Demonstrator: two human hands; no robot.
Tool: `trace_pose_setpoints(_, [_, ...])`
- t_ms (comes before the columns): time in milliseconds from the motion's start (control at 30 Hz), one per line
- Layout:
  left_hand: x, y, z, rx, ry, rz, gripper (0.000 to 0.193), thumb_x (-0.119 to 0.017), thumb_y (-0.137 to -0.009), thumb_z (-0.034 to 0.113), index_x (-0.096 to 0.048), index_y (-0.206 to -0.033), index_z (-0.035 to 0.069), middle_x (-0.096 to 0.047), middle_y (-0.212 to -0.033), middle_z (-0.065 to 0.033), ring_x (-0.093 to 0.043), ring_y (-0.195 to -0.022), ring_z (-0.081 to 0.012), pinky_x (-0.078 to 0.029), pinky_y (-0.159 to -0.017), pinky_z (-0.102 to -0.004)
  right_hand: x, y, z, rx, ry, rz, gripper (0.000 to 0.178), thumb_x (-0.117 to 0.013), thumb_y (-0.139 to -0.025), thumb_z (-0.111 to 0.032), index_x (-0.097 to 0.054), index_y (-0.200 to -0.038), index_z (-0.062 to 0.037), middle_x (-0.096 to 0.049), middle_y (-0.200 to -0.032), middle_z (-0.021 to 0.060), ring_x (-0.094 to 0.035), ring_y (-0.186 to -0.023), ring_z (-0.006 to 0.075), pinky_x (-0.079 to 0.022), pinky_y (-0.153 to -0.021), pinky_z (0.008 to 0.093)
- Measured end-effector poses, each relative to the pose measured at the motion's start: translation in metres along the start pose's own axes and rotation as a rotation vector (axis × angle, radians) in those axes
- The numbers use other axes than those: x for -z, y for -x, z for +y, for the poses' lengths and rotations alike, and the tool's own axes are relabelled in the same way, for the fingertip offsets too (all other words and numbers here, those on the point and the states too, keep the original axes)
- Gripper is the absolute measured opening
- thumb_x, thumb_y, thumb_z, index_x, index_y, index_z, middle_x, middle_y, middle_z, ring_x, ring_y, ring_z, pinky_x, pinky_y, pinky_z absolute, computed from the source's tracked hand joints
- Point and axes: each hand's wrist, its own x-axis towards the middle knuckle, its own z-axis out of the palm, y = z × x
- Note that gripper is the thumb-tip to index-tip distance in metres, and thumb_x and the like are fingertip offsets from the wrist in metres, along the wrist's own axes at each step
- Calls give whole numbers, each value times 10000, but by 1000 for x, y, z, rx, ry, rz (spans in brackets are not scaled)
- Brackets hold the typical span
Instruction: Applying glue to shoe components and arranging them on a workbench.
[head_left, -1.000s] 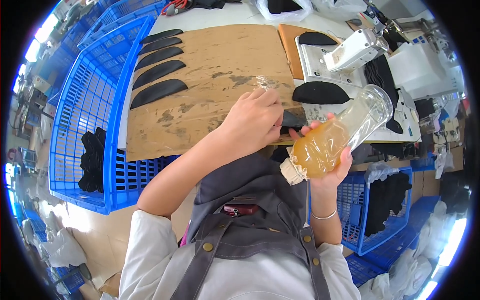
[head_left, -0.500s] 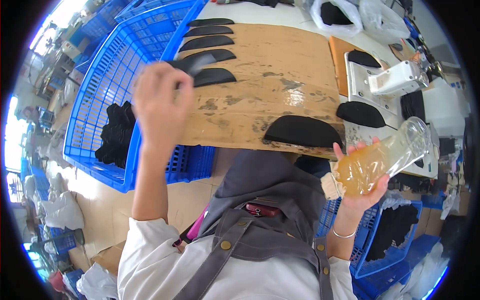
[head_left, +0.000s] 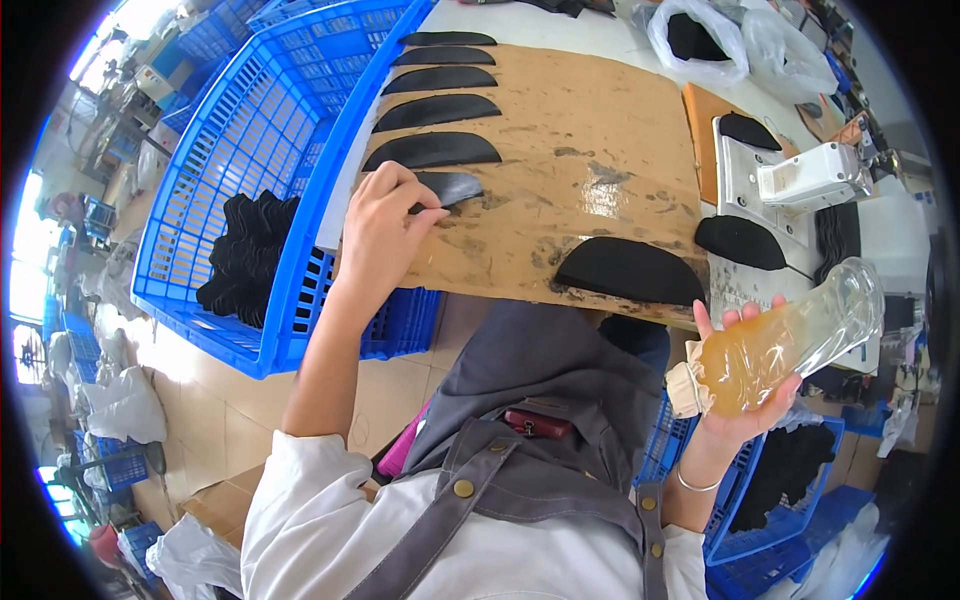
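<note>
With thumb and fingers pinched, my left hand (head_left: 385, 235) holds a dark half-moon piece (head_left: 452, 187) at the left edge of a stained cardboard sheet (head_left: 540, 120). The piece looks shiny on top. Beyond it several black half-moon pads (head_left: 435, 150) lie in a row along that edge. My right hand (head_left: 738, 424) is wrapped round a clear plastic bottle (head_left: 755, 365) of amber liquid, tilted with its cloth-covered mouth down to the left. A larger black half-moon pad (head_left: 632, 270) rests at the sheet's near right corner, close to the bottle.
A blue crate (head_left: 275, 300) with stacked black pieces stands left of the table. At right is a white machine (head_left: 815, 178) with black pads (head_left: 740, 243) beside it. Plastic bags (head_left: 785, 55) sit at the back. Another blue crate (head_left: 775, 535) of black pieces stands below right.
My left hand has come right and down, bringing the dark piece to the cardboard just nearer than the row. My right hand still holds the bottle. The whole view has shifted slightly.
</note>
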Motion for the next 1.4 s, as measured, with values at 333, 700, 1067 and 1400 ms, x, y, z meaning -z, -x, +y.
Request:
trace_pose_setpoints(333, [12, -8, -2, 117, -70, -104, 346, -735, -629, 230, -577, -822, -10, -517, -857, -79, -513, -858, -256, -412, -782, -343, -4, -1, -4, 9, 37, 5, 797, -564, -781, -480, -215, -1361, -60, -447, -1171, 126, -481, -1073, 257, -174, -1020, 603])
trace_pose_setpoints(700, [11, -2, 21, -52, -153, 26, 252, -721, -647, 201, -551, -729, 34, -524, -821, -87, -517, -849, -272, -409, -772, -361, -16, -4, 0, 25, 53, 1, 797, -560, -780, -487, -216, -1360, -62, -450, -1174, 137, -482, -1078, 271, -186, -1024, 590])
trace_pose_setpoints(1067, [-51, 21, 57, -560, 290, 107, 323, -655, -595, 59, -620, -913, 19, -626, -891, -86, -616, -789, -230, -501, -668, -318, -71, -60, 58, 180, 823, -127, 719, -710, -692, -69, -305, -1282, -2, -535, -1077, 139, -542, -989, 241, -431, -891, 364])
trace_pose_setpoints(1400, [-51, 25, 64, -448, 230, 112, 245, -637, -600, 37, -604, -843, 45, -620, -781, -48, -622, -708, -186, -490, -578, -277, -79, -73, 71, 165, 987, -211, 719, -773, -621, -71, -342, -1188, 28, -548, -1061, 120, -574, -926, 170, -478, -784, 287])
